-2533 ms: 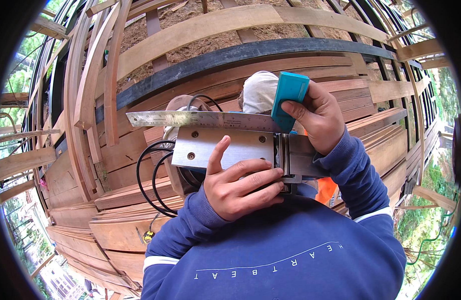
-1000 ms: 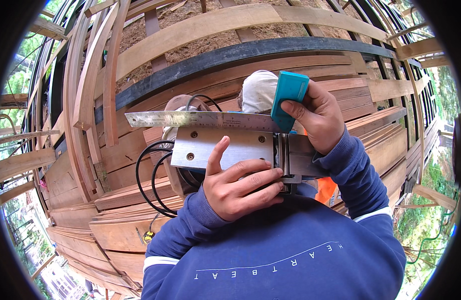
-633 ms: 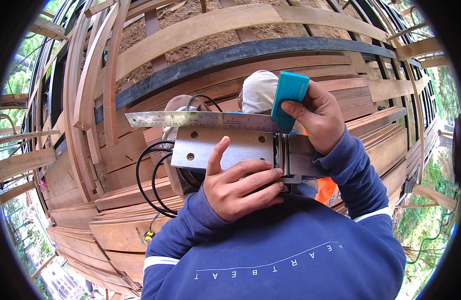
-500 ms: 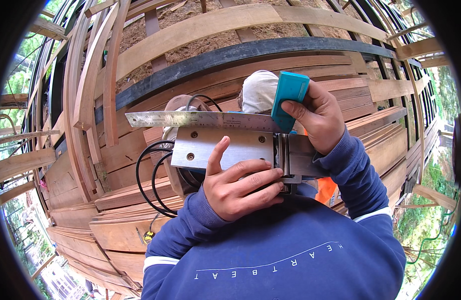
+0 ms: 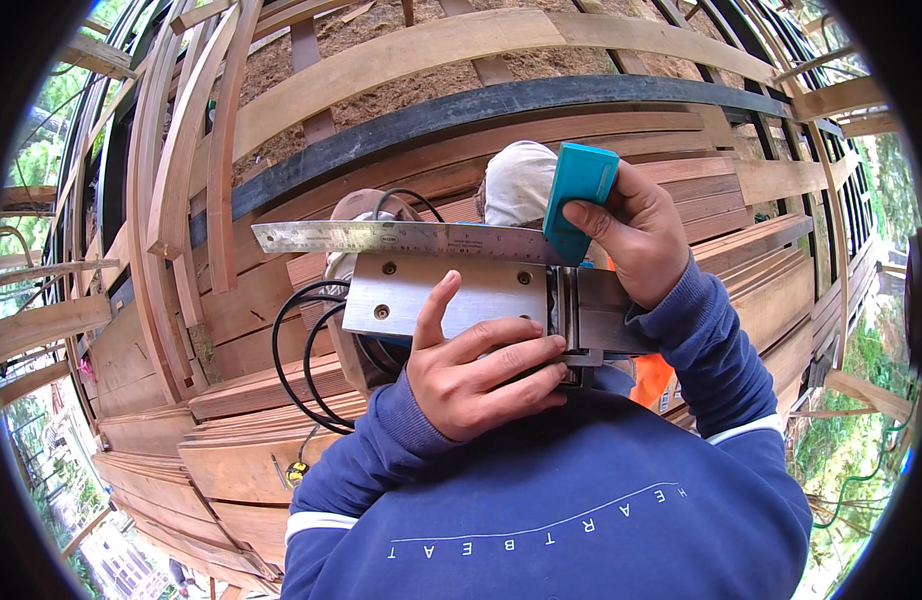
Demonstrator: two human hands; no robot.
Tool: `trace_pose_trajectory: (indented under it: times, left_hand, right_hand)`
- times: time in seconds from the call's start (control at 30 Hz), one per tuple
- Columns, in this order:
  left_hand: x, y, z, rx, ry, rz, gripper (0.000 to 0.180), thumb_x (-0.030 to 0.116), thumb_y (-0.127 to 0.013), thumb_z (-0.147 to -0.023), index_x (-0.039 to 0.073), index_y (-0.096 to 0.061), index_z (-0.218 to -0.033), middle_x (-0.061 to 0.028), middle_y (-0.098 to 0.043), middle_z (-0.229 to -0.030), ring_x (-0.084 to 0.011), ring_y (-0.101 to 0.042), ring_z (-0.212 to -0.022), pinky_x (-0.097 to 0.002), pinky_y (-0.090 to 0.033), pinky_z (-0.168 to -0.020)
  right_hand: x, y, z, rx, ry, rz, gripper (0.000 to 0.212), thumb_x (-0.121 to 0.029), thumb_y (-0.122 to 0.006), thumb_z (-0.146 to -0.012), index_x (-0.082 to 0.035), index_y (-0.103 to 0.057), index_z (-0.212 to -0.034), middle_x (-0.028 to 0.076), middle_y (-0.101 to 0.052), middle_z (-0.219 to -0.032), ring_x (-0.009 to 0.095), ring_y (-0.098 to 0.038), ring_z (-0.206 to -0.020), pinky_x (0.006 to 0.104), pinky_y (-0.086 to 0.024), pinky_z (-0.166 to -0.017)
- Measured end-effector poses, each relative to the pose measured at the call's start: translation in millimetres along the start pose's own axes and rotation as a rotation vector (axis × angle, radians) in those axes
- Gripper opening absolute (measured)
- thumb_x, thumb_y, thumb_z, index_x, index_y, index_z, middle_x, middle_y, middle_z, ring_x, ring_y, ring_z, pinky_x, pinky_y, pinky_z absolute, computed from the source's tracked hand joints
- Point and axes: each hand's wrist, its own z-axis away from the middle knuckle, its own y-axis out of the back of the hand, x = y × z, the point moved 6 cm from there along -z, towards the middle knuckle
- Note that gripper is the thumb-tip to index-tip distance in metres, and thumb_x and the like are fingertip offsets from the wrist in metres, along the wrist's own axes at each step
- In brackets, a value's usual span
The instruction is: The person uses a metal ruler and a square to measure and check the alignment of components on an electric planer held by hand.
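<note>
Upturned over my lap lies an electric hand planer point(image 5: 481, 285), its flat metal sole facing up and the cutter slot near its right end. My left hand point(image 5: 481, 375) holds the planer at its near edge, fingers stretched over the sole towards the slot, one digit raised off the plate. In my right hand point(image 5: 636, 225) is a try square point(image 5: 581, 205), gripped by its teal stock between thumb and fingers. The square's steel blade point(image 5: 401, 238) reaches left along the sole's far edge; whether it touches the metal I cannot tell.
A black power cord point(image 5: 309, 375) loops left of the planer. Stacked wooden boards point(image 5: 241, 460) lie around me, with a yellow tape measure point(image 5: 296, 473) at the lower left. Long battens point(image 5: 186, 130) lean at the left, and a dark beam point(image 5: 461, 108) crosses ahead.
</note>
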Motion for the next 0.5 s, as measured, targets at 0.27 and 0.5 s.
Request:
trace_pose_trajectory:
  times: [0.27,0.5]
  left_hand:
    - [0.3,0.0,-0.2,0.004,0.001,-0.002,0.030,0.041,-0.087,-0.074,0.028,-0.076,-0.099,0.0096,-0.078,-0.107,-0.0110,-0.072,-0.097,-0.0624,-0.011,-0.126]
    - [0.7,-0.7,1.0,0.009,-0.005,-0.009,0.029,0.042,-0.087,-0.075,0.028,-0.076,-0.098,0.0103,-0.078,-0.107,-0.0105,-0.072,-0.097,-0.0624,-0.011,-0.126]
  right_hand:
    - [0.6,0.4,0.8,0.000,0.014,-0.004,0.032,-0.002,-0.069,-0.099,0.001,-0.062,-0.130,0.010,-0.074,-0.115,0.014,-0.069,-0.103,0.0302,-0.058,-0.091]
    - [-0.7,0.1,1.8,-0.005,0.013,0.012,0.033,-0.002,-0.069,-0.099,0.001,-0.062,-0.130,0.010,-0.074,-0.114,0.014,-0.069,-0.103,0.0298,-0.058,-0.092]
